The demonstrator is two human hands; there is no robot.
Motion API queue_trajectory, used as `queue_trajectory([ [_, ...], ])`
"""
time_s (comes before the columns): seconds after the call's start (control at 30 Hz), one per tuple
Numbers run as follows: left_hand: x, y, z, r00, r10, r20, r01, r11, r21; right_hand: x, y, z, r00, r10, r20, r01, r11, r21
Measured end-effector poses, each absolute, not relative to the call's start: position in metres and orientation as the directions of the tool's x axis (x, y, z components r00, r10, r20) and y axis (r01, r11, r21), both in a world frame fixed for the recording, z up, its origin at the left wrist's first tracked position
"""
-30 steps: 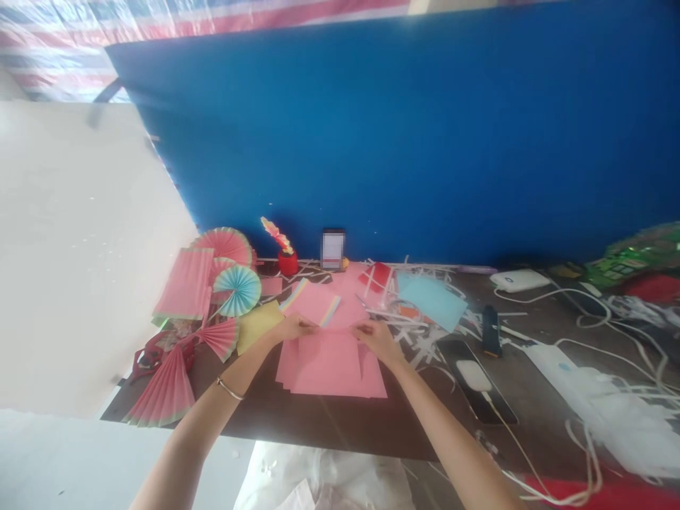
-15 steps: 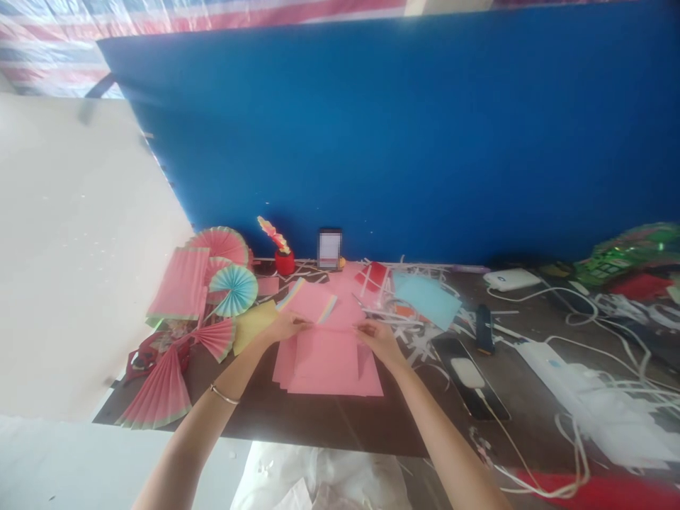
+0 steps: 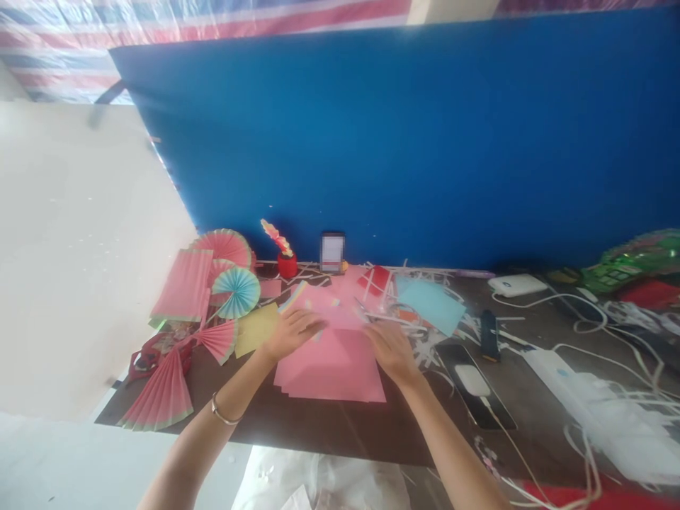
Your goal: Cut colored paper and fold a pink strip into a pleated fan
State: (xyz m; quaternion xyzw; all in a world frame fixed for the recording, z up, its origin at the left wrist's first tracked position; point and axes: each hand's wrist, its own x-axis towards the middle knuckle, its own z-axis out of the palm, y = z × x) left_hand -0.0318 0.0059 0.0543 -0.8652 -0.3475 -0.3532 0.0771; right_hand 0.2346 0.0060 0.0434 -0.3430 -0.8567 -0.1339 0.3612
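A stack of pink paper sheets [image 3: 330, 368] lies on the dark table in front of me. Over its left upper part is my left hand [image 3: 294, 331], palm down, with fingers stretched toward the middle. My right hand [image 3: 392, 349] rests across the stack's right edge, its fingers extended inward and slightly blurred. Between the hands lies a pink sheet; whether the fingertips press on it is hard to see. Just beyond, a smaller pink piece with striped edges [image 3: 311, 296] is partly covered by my left hand. A yellow sheet [image 3: 258, 329] sits beside my left hand.
Pink pleated paper fans [image 3: 159, 389] and a blue fan [image 3: 236, 292] lie at the left. Behind stand a red pot [image 3: 287, 265] and a small framed screen [image 3: 332, 252]. Rightward are paper strips, a light-blue sheet [image 3: 435, 304], a phone [image 3: 475, 386] and a white power strip [image 3: 563, 389] with cables.
Both hands have gone from pinching a pink sheet's edge to lying flatter, fingers extended. The raised sheet portion over the stack's front has moved away from me. The view has shifted slightly.
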Motion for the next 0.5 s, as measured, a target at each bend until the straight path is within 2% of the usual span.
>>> queue_trajectory([
  [0.07, -0.034, 0.002, 0.038, 0.517, 0.543, 0.662, 0.696, -0.717, 0.044, 0.235, 0.001, 0.030, -0.592, 0.467, 0.657, 0.666, 0.743, 0.071],
  [0.1, -0.036, 0.000, 0.028, 0.573, 0.534, 0.621, 0.692, -0.722, -0.017, 0.234, -0.001, 0.021, -0.631, 0.471, 0.617, 0.650, 0.755, 0.089],
  [0.13, -0.038, -0.001, 0.017, 0.674, 0.515, 0.530, 0.653, -0.751, -0.099, 0.233, -0.003, 0.012, -0.661, 0.489, 0.569, 0.640, 0.763, 0.088],
  [0.2, -0.041, -0.003, -0.002, 0.752, 0.531, 0.391, 0.622, -0.768, -0.153, 0.229, -0.004, -0.004, -0.711, 0.526, 0.468, 0.626, 0.776, 0.079],
  [0.33, -0.044, -0.005, -0.021, 0.738, 0.623, 0.258, 0.662, -0.743, -0.098, 0.220, -0.004, -0.013, -0.686, 0.635, 0.355, 0.686, 0.727, 0.026],
  [0.5, -0.042, -0.008, -0.012, 0.686, 0.701, 0.193, 0.714, -0.700, 0.008, 0.204, -0.001, -0.002, -0.712, 0.647, 0.271, 0.669, 0.743, -0.017],
])
